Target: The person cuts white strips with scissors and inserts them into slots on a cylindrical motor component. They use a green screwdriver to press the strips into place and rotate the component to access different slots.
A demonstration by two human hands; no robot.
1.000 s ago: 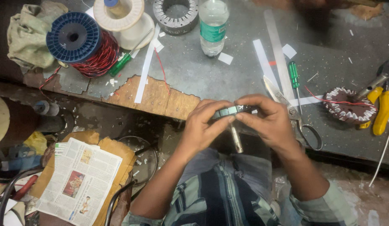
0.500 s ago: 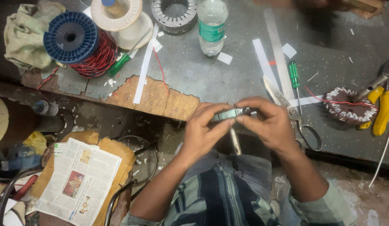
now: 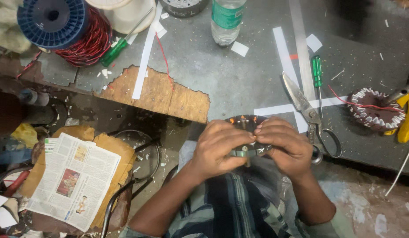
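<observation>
Head view: dark ring-shaped stator (image 3: pixel 245 122) gripped by left hand (image 3: pixel 220 147) and right hand (image 3: pixel 286 145), just off table (image 3: pixel 239 83) edge; scissors (image 3: pixel 308 110) near.

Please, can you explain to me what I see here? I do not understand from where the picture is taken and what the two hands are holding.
The camera sits on the person's head and looks down. The left hand and right hand together hold a small dark round part with orange spots, at the edge of a grey workbench. On the bench lie scissors, a green screwdriver, a plastic bottle, white paper strips and a blue spool of red wire. A newspaper lies lower left.
</observation>
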